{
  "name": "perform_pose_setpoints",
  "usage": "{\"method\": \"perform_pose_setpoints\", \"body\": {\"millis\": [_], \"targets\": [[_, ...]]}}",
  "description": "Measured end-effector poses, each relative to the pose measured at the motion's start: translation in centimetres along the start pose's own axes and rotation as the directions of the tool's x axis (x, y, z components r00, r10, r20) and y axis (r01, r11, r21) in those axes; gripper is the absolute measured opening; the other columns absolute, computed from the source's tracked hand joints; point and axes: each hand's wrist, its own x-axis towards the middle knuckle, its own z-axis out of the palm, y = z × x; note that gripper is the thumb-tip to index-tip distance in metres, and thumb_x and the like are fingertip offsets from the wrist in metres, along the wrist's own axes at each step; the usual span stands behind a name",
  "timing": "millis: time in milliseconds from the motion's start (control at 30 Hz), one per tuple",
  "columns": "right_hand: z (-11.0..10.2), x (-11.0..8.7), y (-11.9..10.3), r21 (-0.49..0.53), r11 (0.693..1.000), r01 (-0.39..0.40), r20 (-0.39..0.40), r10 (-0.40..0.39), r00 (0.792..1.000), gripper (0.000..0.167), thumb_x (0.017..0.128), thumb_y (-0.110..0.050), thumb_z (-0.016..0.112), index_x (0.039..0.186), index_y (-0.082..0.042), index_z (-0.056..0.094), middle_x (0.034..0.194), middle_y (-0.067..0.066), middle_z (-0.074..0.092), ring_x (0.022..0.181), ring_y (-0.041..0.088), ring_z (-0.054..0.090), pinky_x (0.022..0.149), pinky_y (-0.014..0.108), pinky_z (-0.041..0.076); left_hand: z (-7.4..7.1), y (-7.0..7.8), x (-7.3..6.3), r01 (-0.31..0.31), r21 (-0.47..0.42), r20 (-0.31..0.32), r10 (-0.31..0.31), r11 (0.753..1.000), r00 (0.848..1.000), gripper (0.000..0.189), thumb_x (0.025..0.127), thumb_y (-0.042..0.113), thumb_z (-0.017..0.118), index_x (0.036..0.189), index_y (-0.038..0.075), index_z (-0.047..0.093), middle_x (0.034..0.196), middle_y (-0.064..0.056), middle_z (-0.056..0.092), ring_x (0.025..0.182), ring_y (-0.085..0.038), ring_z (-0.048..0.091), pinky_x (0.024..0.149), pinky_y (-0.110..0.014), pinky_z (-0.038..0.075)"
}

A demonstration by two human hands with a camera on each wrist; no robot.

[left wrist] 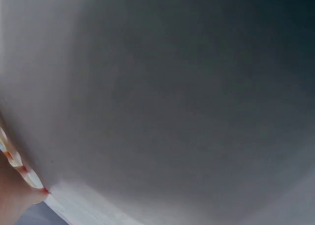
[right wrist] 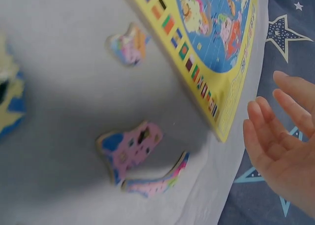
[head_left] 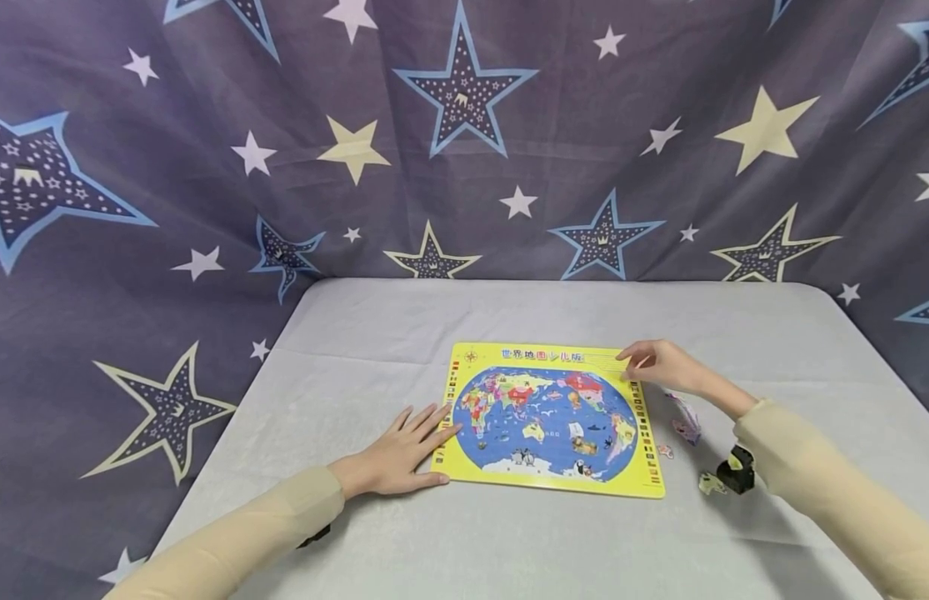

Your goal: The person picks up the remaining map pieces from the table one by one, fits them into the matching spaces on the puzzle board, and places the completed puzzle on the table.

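Observation:
A yellow-bordered world map puzzle board (head_left: 452,467) lies flat on the table. My left hand (head_left: 397,454) rests palm down at its left edge, fingers spread, some fingertips over the border. At the far right corner of the board is my right hand (head_left: 665,367); in the right wrist view its fingers are loosely bent and nothing is between them. Right of the board lie loose puzzle pieces: a pink-and-blue one (right wrist: 132,147), a thin curved strip (right wrist: 156,184) and a small one (right wrist: 129,47). The left wrist view shows mostly blurred grey surface and part of a finger.
Another yellow-and-blue piece (right wrist: 11,104) shows at the edge of the right wrist view, near the sleeve in the head view. A grey cloth covers the table (head_left: 359,333). A dark star-patterned curtain (head_left: 464,192) hangs behind and along the sides.

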Motion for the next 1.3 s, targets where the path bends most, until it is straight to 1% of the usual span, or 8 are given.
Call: {"method": "perform_pose_setpoints", "body": {"millis": [167, 367, 600, 833, 933, 1033, 1133, 1300], "targets": [[-0.5, -1.0, 0.4, -0.017, 1.0, -0.005, -0.005, 0.005, 1.0, 0.028, 0.081, -0.006, 0.061, 0.105, 0.009, 0.058, 0.084, 0.012, 0.061, 0.07, 0.018, 0.056, 0.057, 0.025, 0.046, -0.1, 0.0, 0.0, 0.006, 0.0, 0.017, -0.006, 1.0, 1.0, 0.075, 0.083, 0.068, 0.025, 0.143, 0.027, 0.011, 0.149, -0.002, -0.002, 0.135, -0.023, 0.0, 0.105, -0.05, 0.006], [-0.9, -2.1, 1.1, -0.032, 0.999, 0.001, 0.001, -0.001, 1.0, 0.028, 0.081, -0.005, 0.061, 0.105, 0.009, 0.058, 0.085, 0.012, 0.061, 0.071, 0.019, 0.057, 0.057, 0.024, 0.047, -0.3, 0.1, 0.0, -0.002, -0.005, 0.009, 0.002, 1.0, 1.0, 0.074, 0.084, 0.067, 0.026, 0.143, 0.026, 0.012, 0.149, -0.003, 0.0, 0.135, -0.024, 0.002, 0.105, -0.051, 0.006], [-1.2, -3.1, 2.1, -0.008, 1.0, 0.0, 0.008, 0.0, 1.0, 0.027, 0.081, -0.004, 0.061, 0.104, 0.011, 0.058, 0.082, 0.012, 0.061, 0.069, 0.023, 0.059, 0.056, 0.026, 0.048, -0.4, 0.1, 0.0, -0.002, -0.001, 0.014, 0.002, 1.0, 1.0, 0.074, 0.084, 0.067, 0.025, 0.143, 0.026, 0.011, 0.149, -0.003, -0.002, 0.135, -0.024, 0.001, 0.105, -0.051, 0.006], [-1.4, -4.0, 2.8, -0.006, 1.0, -0.023, 0.009, 0.023, 1.0, 0.03, 0.079, -0.004, 0.063, 0.105, 0.01, 0.058, 0.083, 0.011, 0.061, 0.069, 0.015, 0.058, 0.056, 0.024, 0.048, -0.3, 0.1, -0.1, -0.002, -0.01, 0.017, 0.002, 1.0, 1.0, 0.074, 0.084, 0.067, 0.025, 0.143, 0.026, 0.01, 0.149, -0.002, -0.002, 0.135, -0.024, 0.001, 0.105, -0.051, 0.005], [-1.6, -4.3, 2.9, -0.011, 1.0, -0.016, 0.014, 0.016, 1.0, 0.032, 0.077, -0.002, 0.064, 0.104, 0.011, 0.057, 0.084, 0.013, 0.061, 0.07, 0.016, 0.058, 0.056, 0.024, 0.048, -0.3, 0.1, -0.1, -0.004, -0.011, 0.014, 0.004, 1.0, 1.0, 0.074, 0.084, 0.067, 0.026, 0.143, 0.026, 0.011, 0.149, -0.003, -0.001, 0.135, -0.024, 0.002, 0.105, -0.051, 0.005], [-1.7, -4.5, 2.9, -0.026, 1.0, -0.009, 0.021, 0.01, 1.0, 0.032, 0.075, -0.002, 0.065, 0.104, 0.011, 0.057, 0.086, 0.016, 0.061, 0.074, 0.02, 0.058, 0.058, 0.023, 0.048, -0.2, 0.0, -0.1, -0.003, -0.014, 0.01, 0.003, 1.0, 1.0, 0.073, 0.084, 0.067, 0.026, 0.143, 0.026, 0.012, 0.149, -0.003, -0.001, 0.135, -0.025, 0.002, 0.105, -0.051, 0.005], [-1.8, -4.7, 3.1, -0.041, 0.999, -0.018, 0.028, 0.019, 0.999, 0.034, 0.075, -0.002, 0.066, 0.104, 0.011, 0.057, 0.09, 0.019, 0.061, 0.078, 0.023, 0.058, 0.061, 0.022, 0.048, -0.1, 0.0, 0.0, -0.006, -0.013, 0.005, 0.006, 1.0, 1.0, 0.074, 0.084, 0.067, 0.027, 0.143, 0.026, 0.012, 0.149, -0.003, -0.001, 0.135, -0.025, 0.003, 0.104, -0.052, 0.006], [-1.8, -4.9, 3.5, -0.05, 0.998, -0.033, 0.044, 0.035, 0.998, 0.035, 0.074, -0.004, 0.067, 0.105, 0.01, 0.058, 0.095, 0.022, 0.061, 0.078, 0.022, 0.057, 0.061, 0.023, 0.048, -0.1, -0.1, 0.0, -0.012, -0.014, -0.001, 0.012, 1.0, 1.0, 0.073, 0.084, 0.066, 0.028, 0.143, 0.026, 0.013, 0.149, -0.004, 0.0, 0.135, -0.026, 0.004, 0.104, -0.052, 0.007]]}}
